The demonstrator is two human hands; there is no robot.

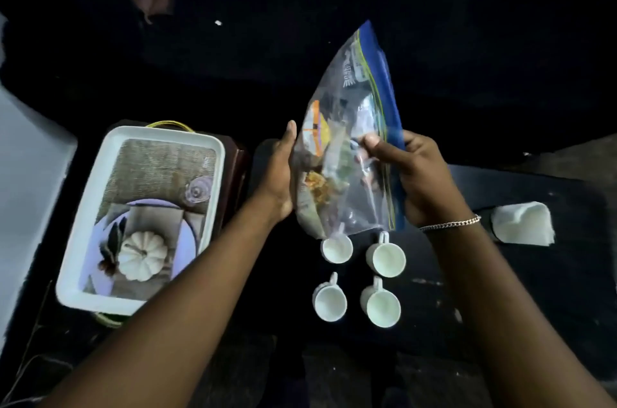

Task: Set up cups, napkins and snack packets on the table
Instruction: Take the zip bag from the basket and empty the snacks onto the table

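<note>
Four white cups point(359, 277) stand in a two-by-two block at lower centre of the frame on the dark desk point(500, 290), close together but not touching, with handles toward the top of the frame. Just above them hangs a clear zip bag point(347, 153) of snack packets, its blue sealed edge running along the right side up toward upper centre, its lower corner overlapping the upper-left cup. The left hand point(278, 173) lies flat against the bag's left edge, fingers straight and wide. The right hand point(414, 177) has its fingers closed on the bag's blue edge, a chain bracelet point(450, 224) at the wrist. A folded white napkin point(522, 224) lies at the right, well apart from the cups, bare desk between. A white tray point(83, 240) fills the left. Its right rim is near the left forearm.
</note>
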